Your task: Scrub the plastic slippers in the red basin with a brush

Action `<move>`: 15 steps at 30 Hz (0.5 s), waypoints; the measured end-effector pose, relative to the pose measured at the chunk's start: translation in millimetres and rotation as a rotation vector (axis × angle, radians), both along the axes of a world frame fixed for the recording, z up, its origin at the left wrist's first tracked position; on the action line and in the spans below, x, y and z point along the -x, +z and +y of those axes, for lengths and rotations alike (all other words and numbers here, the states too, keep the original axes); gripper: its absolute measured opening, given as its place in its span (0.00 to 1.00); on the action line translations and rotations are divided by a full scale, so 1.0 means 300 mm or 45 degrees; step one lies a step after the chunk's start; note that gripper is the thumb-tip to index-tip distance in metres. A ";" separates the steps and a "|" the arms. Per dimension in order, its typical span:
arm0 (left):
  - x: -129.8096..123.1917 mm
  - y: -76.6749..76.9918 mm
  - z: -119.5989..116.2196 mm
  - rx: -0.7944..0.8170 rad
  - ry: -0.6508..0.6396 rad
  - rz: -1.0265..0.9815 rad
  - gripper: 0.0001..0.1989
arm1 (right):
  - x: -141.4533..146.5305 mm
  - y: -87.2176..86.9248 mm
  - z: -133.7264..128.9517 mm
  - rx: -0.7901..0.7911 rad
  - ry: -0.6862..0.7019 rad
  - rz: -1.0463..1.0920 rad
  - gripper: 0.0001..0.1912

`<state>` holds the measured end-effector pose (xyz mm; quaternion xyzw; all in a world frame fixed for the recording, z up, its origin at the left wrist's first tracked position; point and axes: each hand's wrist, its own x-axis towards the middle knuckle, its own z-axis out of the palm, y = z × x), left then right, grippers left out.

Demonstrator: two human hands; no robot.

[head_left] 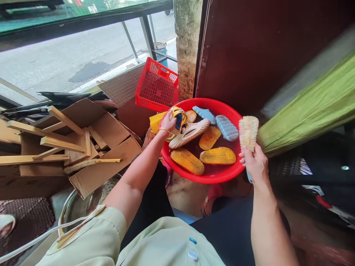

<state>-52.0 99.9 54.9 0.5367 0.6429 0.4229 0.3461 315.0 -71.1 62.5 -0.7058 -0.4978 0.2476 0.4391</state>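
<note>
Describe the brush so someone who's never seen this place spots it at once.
Find the big red tub near the middle of the view. At its right edge, the person's right hand holds the brush with its bristles toward the camera. Those dense, pale bristles and the blue handle end below the hand set it apart from the light blue slipper left of it.

Single head-worn view, facing forward and steeply down, over lap [230, 231] onto red basin [205, 179], near
</note>
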 end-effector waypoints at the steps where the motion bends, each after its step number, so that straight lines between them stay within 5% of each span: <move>1: -0.013 0.000 -0.010 -0.005 0.020 0.166 0.35 | 0.009 0.004 0.000 -0.017 -0.004 0.034 0.36; 6: -0.073 0.019 -0.047 0.109 -0.092 0.598 0.35 | 0.029 0.019 -0.016 -0.002 0.023 0.110 0.34; 11: -0.138 0.033 -0.097 -0.104 -0.139 0.528 0.31 | 0.001 0.018 -0.033 -0.028 -0.063 0.164 0.35; 15: -0.282 -0.022 -0.218 -0.343 -0.708 0.356 0.23 | 0.000 0.021 -0.033 -0.049 -0.096 0.224 0.34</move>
